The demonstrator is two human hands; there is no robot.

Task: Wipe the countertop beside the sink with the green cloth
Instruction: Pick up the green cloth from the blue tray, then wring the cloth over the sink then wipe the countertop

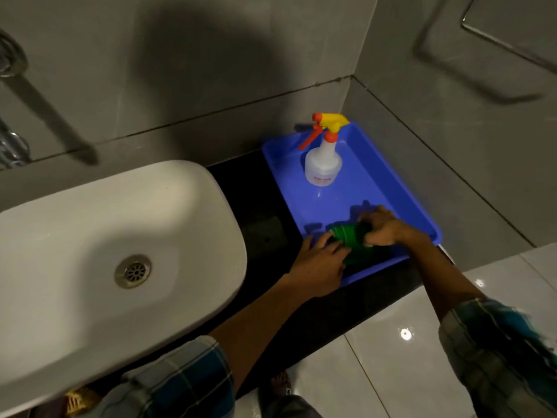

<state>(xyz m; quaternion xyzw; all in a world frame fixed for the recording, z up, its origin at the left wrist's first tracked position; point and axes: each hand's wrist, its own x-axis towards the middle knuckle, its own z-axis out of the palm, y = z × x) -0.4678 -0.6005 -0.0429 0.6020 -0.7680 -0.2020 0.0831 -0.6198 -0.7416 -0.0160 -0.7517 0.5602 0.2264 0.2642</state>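
The green cloth [351, 241] lies bunched in the near end of a blue tray [388, 188]. Both hands are on it. My left hand [319, 265] grips the cloth's near left part, fingers curled over it. My right hand [382, 227] clutches its far right part from above. The black countertop [265, 212] runs between the white sink [99, 251] and the tray. Part of the cloth is hidden under my fingers.
A white spray bottle [323, 159] with a yellow and orange trigger stands at the far end of the tray. Grey tiled walls close the corner behind and to the right. A tap [12, 146] sticks out at the far left. Glossy floor tiles lie below the counter edge.
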